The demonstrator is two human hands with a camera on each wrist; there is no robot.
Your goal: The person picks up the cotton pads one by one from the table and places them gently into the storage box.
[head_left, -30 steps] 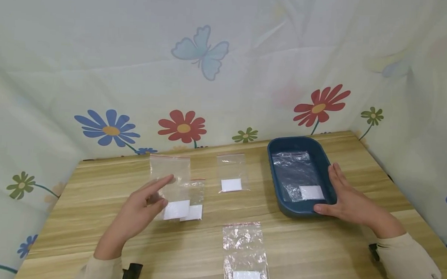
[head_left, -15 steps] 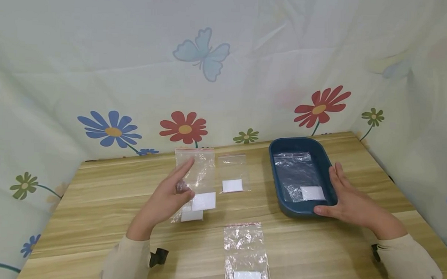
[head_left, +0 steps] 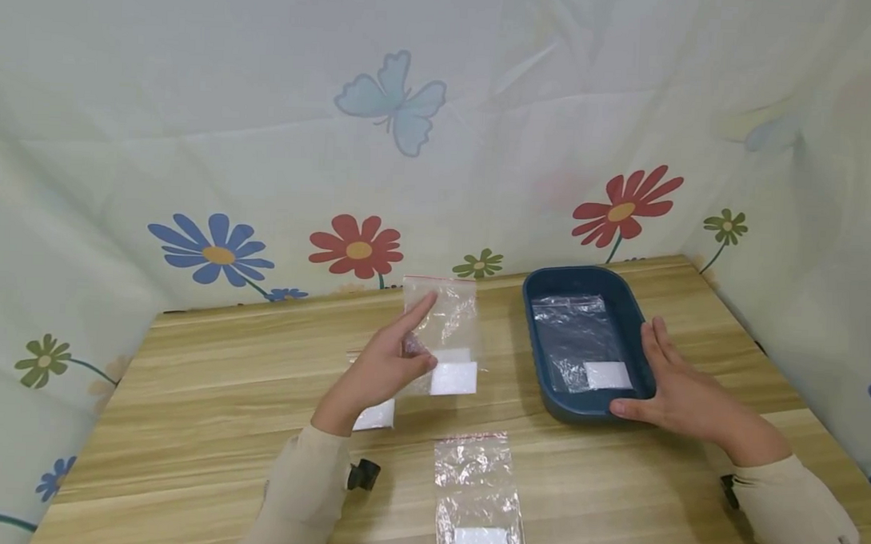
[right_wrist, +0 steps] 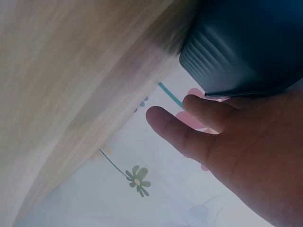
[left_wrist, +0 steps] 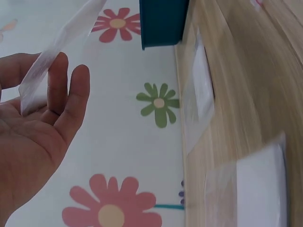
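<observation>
Pinching left hand [head_left: 385,362]: thumb and fingers were closed on the left side of the held bag [head_left: 449,308].
Held bag: it hung clear of the desk [head_left: 208,392], toward the middle of the back edge, with its red strip up and its white panel low. It was left of the tray [head_left: 556,406] and apart from it.
Right hand [head_left: 679,393]: the thumb lay against the tray's near side and the fingers against its right side, spread apart at the near right corner and not curled round it.
Tray: it sat by the desk's back edge, toward the back right corner, with the tray bag [head_left: 566,333] lying flat inside.
Bags on the desk: three lay outside the tray. The back bag [left_wrist: 203,85] was near the back edge, partly behind the held bag in the head view; the left bag [head_left: 375,415] was partly hidden by the left hand; the front bag [head_left: 474,481] reached toward the near edge.
Done: judging by how things lay, one bag of the five in view was in.
Left: four seemed to remain outside, one lifted and three untouched by either hand.
</observation>
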